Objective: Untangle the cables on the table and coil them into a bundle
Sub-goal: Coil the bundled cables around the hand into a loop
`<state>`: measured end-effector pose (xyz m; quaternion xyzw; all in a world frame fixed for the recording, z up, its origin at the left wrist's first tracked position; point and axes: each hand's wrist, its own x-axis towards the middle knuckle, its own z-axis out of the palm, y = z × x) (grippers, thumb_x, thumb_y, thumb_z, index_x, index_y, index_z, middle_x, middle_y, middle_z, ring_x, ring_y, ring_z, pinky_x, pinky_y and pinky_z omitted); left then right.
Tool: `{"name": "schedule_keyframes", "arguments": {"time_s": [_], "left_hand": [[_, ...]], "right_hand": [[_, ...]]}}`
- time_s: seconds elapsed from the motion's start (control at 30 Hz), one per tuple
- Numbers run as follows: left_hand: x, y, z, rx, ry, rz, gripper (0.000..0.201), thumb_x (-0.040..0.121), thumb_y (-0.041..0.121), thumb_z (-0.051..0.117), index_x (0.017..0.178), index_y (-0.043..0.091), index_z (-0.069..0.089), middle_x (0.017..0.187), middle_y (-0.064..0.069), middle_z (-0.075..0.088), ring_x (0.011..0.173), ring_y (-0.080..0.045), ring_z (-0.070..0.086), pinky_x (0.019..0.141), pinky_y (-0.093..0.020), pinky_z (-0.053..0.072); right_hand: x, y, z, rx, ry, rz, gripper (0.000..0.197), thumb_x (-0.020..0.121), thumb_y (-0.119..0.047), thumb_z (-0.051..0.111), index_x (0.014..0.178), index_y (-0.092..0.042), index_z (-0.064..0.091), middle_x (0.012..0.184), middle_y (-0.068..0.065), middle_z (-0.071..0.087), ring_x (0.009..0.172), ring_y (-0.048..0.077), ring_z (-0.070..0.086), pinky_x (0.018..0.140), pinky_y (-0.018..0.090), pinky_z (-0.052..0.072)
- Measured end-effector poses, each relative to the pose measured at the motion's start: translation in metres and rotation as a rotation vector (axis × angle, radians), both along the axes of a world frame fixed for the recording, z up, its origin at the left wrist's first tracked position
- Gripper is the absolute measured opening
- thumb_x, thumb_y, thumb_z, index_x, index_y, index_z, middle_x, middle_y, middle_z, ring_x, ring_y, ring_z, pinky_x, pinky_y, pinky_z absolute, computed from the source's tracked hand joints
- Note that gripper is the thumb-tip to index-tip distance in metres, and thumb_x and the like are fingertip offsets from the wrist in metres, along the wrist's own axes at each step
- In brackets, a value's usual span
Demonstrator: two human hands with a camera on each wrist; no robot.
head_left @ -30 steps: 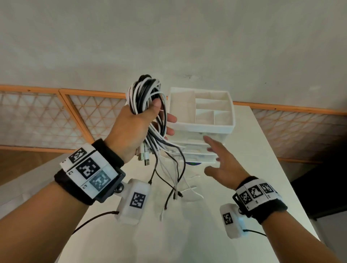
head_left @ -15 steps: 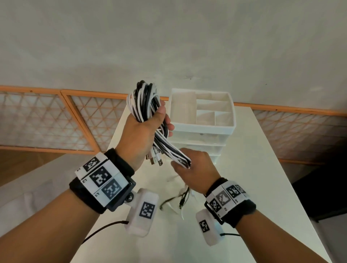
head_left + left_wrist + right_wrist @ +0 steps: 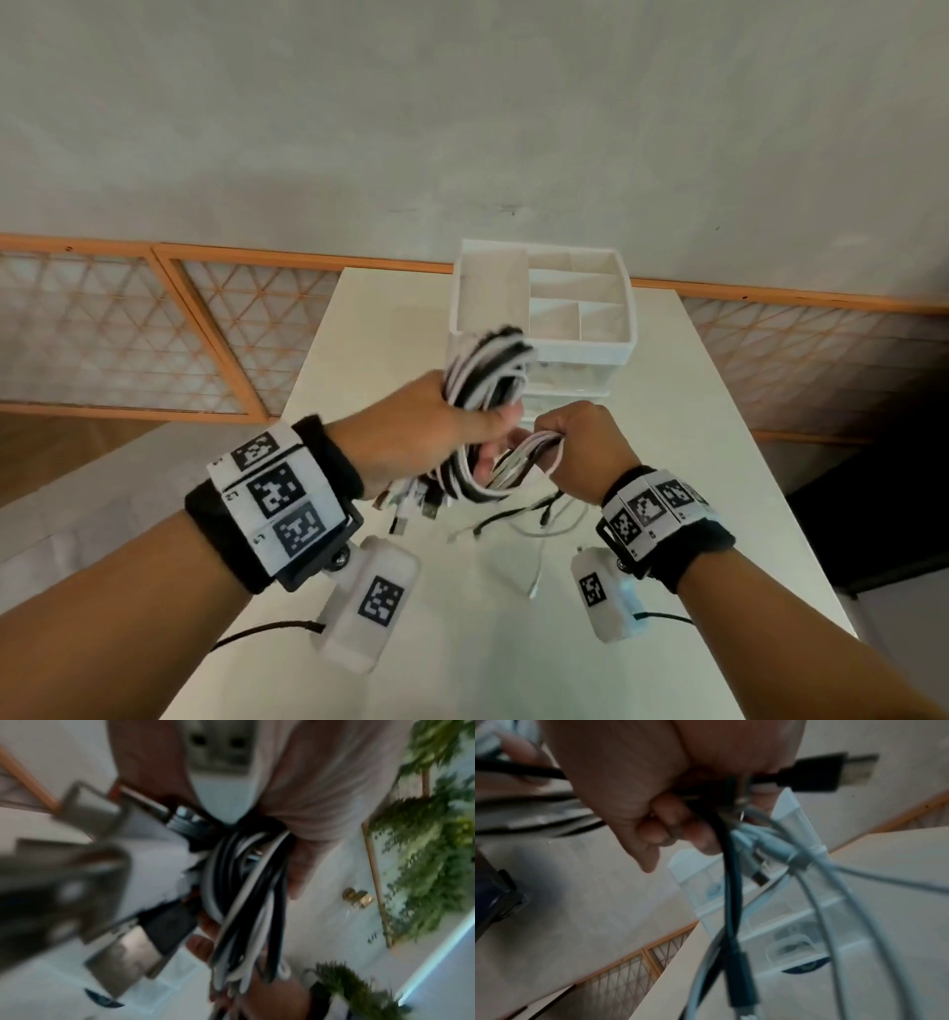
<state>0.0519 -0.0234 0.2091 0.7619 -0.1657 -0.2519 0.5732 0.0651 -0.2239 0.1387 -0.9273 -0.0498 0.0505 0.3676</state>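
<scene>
The left hand [image 3: 426, 437] squeezes the cables [image 3: 488, 370] in a fat bunch that points up and far. The right hand [image 3: 580, 447], just to the right, grips the loose ends low down. They hang over the table [image 3: 667, 514], ready to wrap.

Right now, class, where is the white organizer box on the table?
In the head view the organizer stands at the table's far end, near the wall, just behind the cables gripped by the left hand.
</scene>
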Motion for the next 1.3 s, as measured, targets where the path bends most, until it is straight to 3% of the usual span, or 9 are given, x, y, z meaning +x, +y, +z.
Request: {"name": "schedule_keyframes", "arguments": {"time_s": [0.23,0.37,0.47,0.57,0.67,0.87,1.1,1.2,1.3], "left_hand": [[-0.006,-0.027,-0.027,0.386,-0.134,0.043,0.035,0.078,0.052,0.074,0.101,0.027,0.066,0.082,0.006,0.071,0.072,-0.011,0.066,0.076,-0.031,0.056],[-0.005,-0.033,-0.036,0.575,-0.264,0.163,0.020,0.078,0.043,0.072,0.087,0.027,0.065,0.084,0.003,0.070,0.078,-0.016,0.065,0.065,-0.023,0.046],[0.001,-0.028,-0.043,0.437,-0.301,0.228,0.020,0.075,0.034,0.067,0.062,0.031,0.053,0.069,0.001,0.059,0.063,-0.016,0.058,0.057,-0.018,0.040],[0.000,-0.026,-0.045,0.346,-0.304,0.215,0.013,0.084,0.020,0.064,0.080,0.031,0.059,0.066,0.012,0.060,0.055,-0.001,0.053,0.051,-0.010,0.036],[0.006,-0.019,-0.049,0.243,-0.320,0.341,0.014,0.084,0.012,0.062,0.095,0.020,0.063,0.073,0.012,0.063,0.060,-0.005,0.057,0.057,-0.016,0.042],[0.016,-0.008,-0.048,0.105,-0.283,0.543,0.012,0.092,0.017,0.059,0.103,0.018,0.062,0.069,0.006,0.066,0.049,-0.004,0.058,0.047,-0.018,0.043],[0.011,-0.022,-0.050,-0.137,-0.282,0.483,0.067,0.077,0.075,0.057,0.113,0.020,0.064,0.094,-0.002,0.073,0.085,-0.015,0.070,0.073,-0.032,0.057],[0.010,-0.027,-0.046,-0.345,-0.142,0.467,0.075,0.074,0.069,0.066,0.115,0.006,0.060,0.104,-0.017,0.071,0.100,-0.025,0.070,0.084,-0.033,0.058],[0.011,-0.024,-0.038,-0.461,0.070,0.502,0.049,0.077,0.048,0.076,0.098,0.006,0.061,0.093,-0.018,0.068,0.091,-0.027,0.070,0.076,-0.034,0.056]], "right_hand": [[-0.002,0.017,0.029,-0.407,0.001,-0.053,0.030,0.083,-0.018,0.054,0.059,-0.024,0.036,0.067,-0.002,0.039,0.074,0.027,0.047,0.065,0.032,0.038],[0.001,0.022,0.026,-0.330,-0.018,-0.048,0.032,0.082,-0.024,0.052,0.054,-0.022,0.038,0.060,-0.002,0.044,0.063,0.026,0.044,0.054,0.029,0.030],[0.002,0.022,0.031,-0.397,-0.096,0.042,0.031,0.086,-0.027,0.054,0.057,-0.016,0.049,0.058,0.001,0.053,0.066,0.030,0.052,0.059,0.032,0.032],[0.002,0.020,0.033,-0.205,-0.166,0.004,0.023,0.080,-0.019,0.066,0.065,-0.002,0.062,0.061,0.011,0.064,0.064,0.029,0.058,0.063,0.035,0.044],[0.003,0.009,0.031,0.186,-0.134,-0.004,0.021,0.078,-0.019,0.078,0.066,-0.011,0.063,0.058,0.002,0.060,0.054,0.014,0.052,0.055,0.030,0.045],[-0.001,-0.007,0.022,0.461,-0.024,0.100,0.011,0.097,-0.019,0.061,0.102,-0.015,0.070,0.087,0.001,0.074,0.078,0.011,0.067,0.072,0.023,0.049],[-0.012,0.038,0.025,0.645,-0.276,0.012,0.025,0.102,-0.009,0.052,0.116,-0.021,0.069,0.094,-0.008,0.075,0.086,0.009,0.070,0.076,0.028,0.055],[-0.022,0.054,0.028,0.616,-0.283,0.088,0.030,0.105,-0.016,0.042,0.125,-0.020,0.063,0.113,0.000,0.072,0.108,0.012,0.067,0.094,0.036,0.055],[-0.030,0.060,0.020,0.525,-0.226,0.147,0.031,0.103,-0.026,0.037,0.125,-0.031,0.058,0.117,-0.002,0.065,0.117,0.014,0.057,0.101,0.045,0.047]]}}
